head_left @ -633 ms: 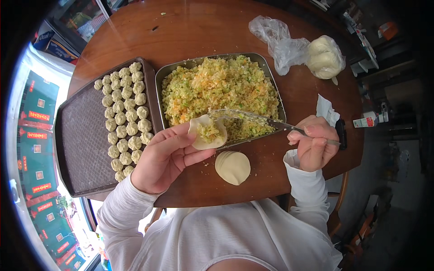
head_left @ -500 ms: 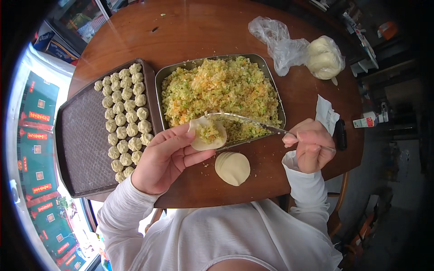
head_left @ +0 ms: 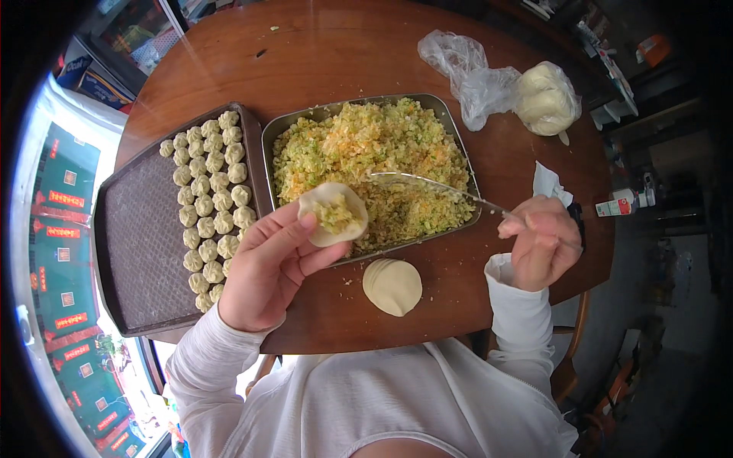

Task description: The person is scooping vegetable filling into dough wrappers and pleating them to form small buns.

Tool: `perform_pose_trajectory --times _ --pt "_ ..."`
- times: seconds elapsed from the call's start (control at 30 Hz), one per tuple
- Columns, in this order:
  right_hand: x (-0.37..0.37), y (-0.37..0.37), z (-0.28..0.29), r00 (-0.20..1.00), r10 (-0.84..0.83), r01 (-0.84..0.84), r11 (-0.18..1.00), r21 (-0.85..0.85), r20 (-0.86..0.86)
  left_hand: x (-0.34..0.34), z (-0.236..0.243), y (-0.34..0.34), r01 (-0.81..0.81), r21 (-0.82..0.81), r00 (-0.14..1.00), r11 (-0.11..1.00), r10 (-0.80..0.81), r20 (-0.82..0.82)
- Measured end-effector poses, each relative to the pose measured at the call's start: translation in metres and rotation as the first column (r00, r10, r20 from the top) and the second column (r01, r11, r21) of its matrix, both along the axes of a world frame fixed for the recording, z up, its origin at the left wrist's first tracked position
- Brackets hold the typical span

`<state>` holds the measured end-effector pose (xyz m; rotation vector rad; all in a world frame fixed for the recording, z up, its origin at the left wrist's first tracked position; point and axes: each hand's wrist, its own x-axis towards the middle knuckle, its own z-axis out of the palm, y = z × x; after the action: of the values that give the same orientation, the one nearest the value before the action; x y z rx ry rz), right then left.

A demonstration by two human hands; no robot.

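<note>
My left hand [head_left: 271, 263] holds a round dough wrapper [head_left: 309, 200] between thumb and fingers, with a small heap of chopped filling [head_left: 334, 215] on it. Over the right part of the filling pan, my right hand [head_left: 540, 243] grips the handle end of a long thin metal spoon [head_left: 439, 186], whose tip points left. A rectangular metal pan [head_left: 266, 153] is piled with chopped yellow-green and orange filling [head_left: 374, 137]. Below the pan, near the table edge, lies a stack of round dough wrappers [head_left: 392, 287].
At the left, a dark tray [head_left: 141, 244] carries rows of pleated dumplings [head_left: 217, 179]. A dough lump in a plastic bag [head_left: 546, 99] sits at the far right of the wooden table [head_left: 229, 53]. A white tissue [head_left: 548, 183] and a dark object lie beyond my right hand.
My left hand has shifted slightly left and up with the wrapper. The spoon has moved away from the wrapper, up and right, with my right hand.
</note>
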<state>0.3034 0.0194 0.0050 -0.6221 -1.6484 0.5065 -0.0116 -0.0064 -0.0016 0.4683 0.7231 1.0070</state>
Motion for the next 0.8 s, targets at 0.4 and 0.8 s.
perform_pose_trajectory --times 0.4,0.8 --pt "0.051 0.016 0.02 0.994 0.0 -0.019 0.986 -0.166 -0.111 0.005 0.003 -0.002 0.012 0.009 1.0 1.0 -0.012 -0.022" --pt "-0.002 -0.003 0.015 0.938 -0.069 0.041 0.995 0.088 0.339 0.006 0.003 -0.002 -0.044 0.055 0.995 0.998 0.049 -0.085"
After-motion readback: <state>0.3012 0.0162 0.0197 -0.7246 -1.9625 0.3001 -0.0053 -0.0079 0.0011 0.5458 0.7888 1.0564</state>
